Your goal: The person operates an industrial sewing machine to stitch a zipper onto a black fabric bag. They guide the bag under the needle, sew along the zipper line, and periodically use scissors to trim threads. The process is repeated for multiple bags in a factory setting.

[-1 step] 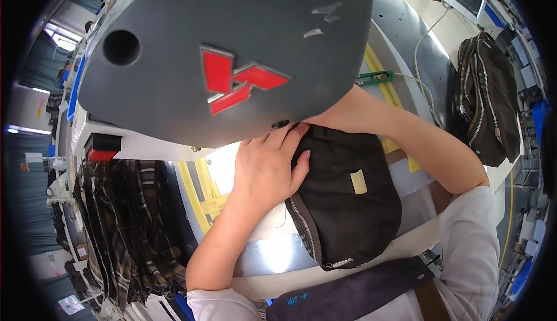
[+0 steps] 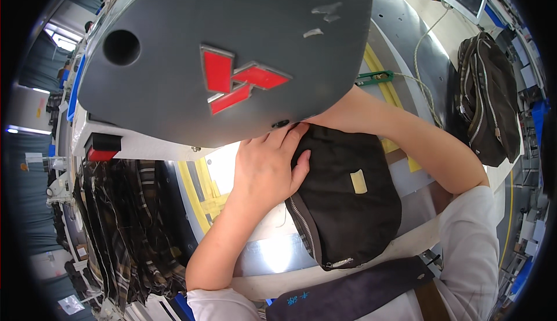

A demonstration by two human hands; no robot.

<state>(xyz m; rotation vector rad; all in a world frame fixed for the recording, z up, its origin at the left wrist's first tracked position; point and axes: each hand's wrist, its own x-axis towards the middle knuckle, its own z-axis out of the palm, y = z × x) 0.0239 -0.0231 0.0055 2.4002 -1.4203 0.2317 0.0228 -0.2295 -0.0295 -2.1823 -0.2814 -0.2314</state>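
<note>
A dark brown fabric pouch (image 2: 354, 222) lies on the metal-topped bench (image 2: 254, 258), in front of the person, w/ its upper end close to the lower edge of a dark grey sewing machine head (image 2: 168, 103). A silver zipper (image 2: 303, 223) runs along the L side of the pouch, and a small pale yellow patch (image 2: 358, 183) sits on its upper face.

The L hand (image 2: 268, 167) is palm down, at the upper L edge of the pouch: fingers stretched and near each other, thumb set wide apart, resting on the cloth. Fingertips reach the machine head's edge. The R hand (image 2: 341, 112) is mostly hidden behind the machine head, so I cannot tell if it is wide, narrow or holding smth.; only its wrist side shows, just above the pouch.

Near the R wrist are green thread snips (image 2: 380, 77), tied w/ a pale cord (image 2: 419, 48). Far R, a dark zippered bag (image 2: 490, 103) is placed apart from the pouch. On the L side, dark plaid cloth pieces (image 2: 125, 222) hang in a bunch. Yellow tape strips (image 2: 194, 196) mark the bench, approx. both sides of the pouch.
</note>
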